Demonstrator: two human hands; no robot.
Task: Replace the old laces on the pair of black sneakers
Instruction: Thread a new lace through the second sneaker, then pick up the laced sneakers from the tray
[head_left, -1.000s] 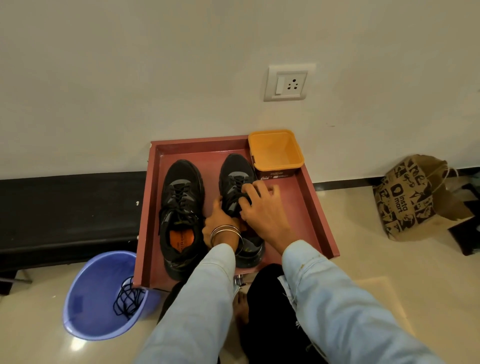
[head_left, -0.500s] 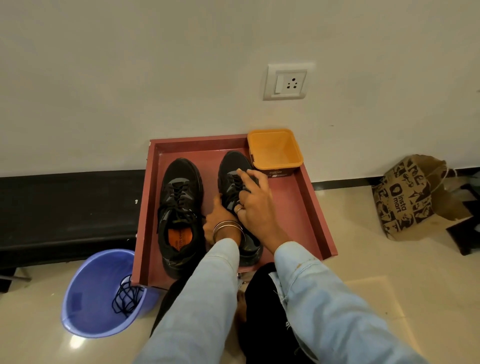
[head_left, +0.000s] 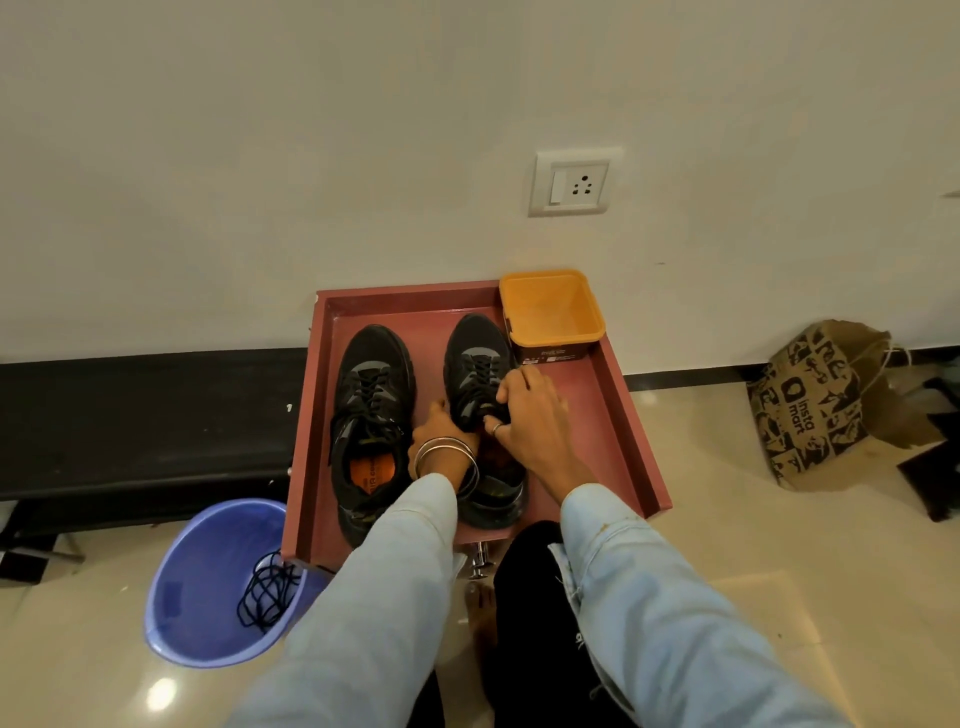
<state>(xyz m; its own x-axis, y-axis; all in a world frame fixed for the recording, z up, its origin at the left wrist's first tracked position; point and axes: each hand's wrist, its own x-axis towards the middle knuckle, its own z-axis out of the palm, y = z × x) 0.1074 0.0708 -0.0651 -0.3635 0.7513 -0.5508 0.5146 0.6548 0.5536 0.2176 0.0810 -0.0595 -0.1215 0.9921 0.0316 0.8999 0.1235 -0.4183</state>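
Right sneaker (head_left: 480, 374) mid-frame: light, soft upper; laces limp. Left hand (head_left: 441, 434) steadies its side, right hand (head_left: 530, 410) apparently pinching lace; grip there.

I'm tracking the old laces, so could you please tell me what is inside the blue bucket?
A tangle of black laces lies inside the blue bucket, against its right wall. The red tray corner overhangs that edge, hiding what lies beneath.

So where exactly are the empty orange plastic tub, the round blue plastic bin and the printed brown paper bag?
Empty orange plastic tub (head_left: 551, 310): head view, on its bare inner floor.
Round blue plastic bin (head_left: 197, 582): head view, on its inner wall, left of the black laces.
Printed brown paper bag (head_left: 802, 410): head view, on its printed front.
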